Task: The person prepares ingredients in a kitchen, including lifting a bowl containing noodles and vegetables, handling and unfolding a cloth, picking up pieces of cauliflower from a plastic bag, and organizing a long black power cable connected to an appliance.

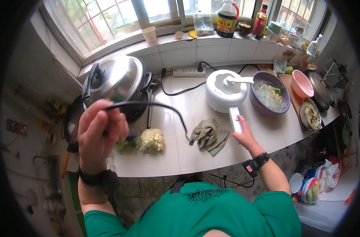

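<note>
My left hand (101, 130) is raised over the left part of the counter, its fingers closed on a black cable (165, 106) whose end hangs beside a crumpled grey-green cloth (209, 134). My right hand (246, 134) grips the white handle of a lidded white electric pot (226, 99). Just right of the pot stands a purple bowl (267, 109) with translucent noodles and greens. A piece of cauliflower (152, 139) lies near my left hand. At the counter's back is a white power strip (189, 71) with a black plug (200, 68) in it.
A large lidded steel pot (116, 80) stands at left, a ladle (150, 100) beside it. At right are a pink bowl (302, 83), a metal bowl of sprouts (311, 115) and a wooden board (292, 102). A soy sauce jug (226, 22) and a paper cup (149, 34) stand on the windowsill.
</note>
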{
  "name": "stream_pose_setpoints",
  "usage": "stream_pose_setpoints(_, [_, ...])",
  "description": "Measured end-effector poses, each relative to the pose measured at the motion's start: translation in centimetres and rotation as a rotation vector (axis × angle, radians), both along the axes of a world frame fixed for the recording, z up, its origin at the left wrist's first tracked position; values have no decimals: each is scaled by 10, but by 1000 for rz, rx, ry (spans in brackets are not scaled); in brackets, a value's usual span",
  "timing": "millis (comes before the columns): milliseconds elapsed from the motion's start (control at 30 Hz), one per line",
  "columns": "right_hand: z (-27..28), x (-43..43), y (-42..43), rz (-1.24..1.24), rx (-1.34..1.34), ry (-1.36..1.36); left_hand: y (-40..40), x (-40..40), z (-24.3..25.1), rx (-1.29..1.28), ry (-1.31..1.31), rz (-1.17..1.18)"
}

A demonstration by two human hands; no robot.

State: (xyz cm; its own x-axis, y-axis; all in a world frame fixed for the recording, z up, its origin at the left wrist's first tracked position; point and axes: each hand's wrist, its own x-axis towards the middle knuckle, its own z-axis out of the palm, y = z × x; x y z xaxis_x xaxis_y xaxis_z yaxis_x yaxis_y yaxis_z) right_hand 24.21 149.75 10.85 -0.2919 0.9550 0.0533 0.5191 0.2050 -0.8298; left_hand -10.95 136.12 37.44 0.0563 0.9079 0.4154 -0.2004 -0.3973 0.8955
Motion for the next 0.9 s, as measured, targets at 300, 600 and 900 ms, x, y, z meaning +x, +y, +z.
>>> stream_pose_setpoints(300, [18,94,-4,-72,-55,-126,68,-3,-13,-104,-101,-122])
stream_pose_setpoints(600, [119,-11,-16,2,-55,-259,112,-11,-6,64,-38,-271])
stream_pose_setpoints(900, [71,-143,64,-47,-1063,583,107,6,-21,180,-32,-199])
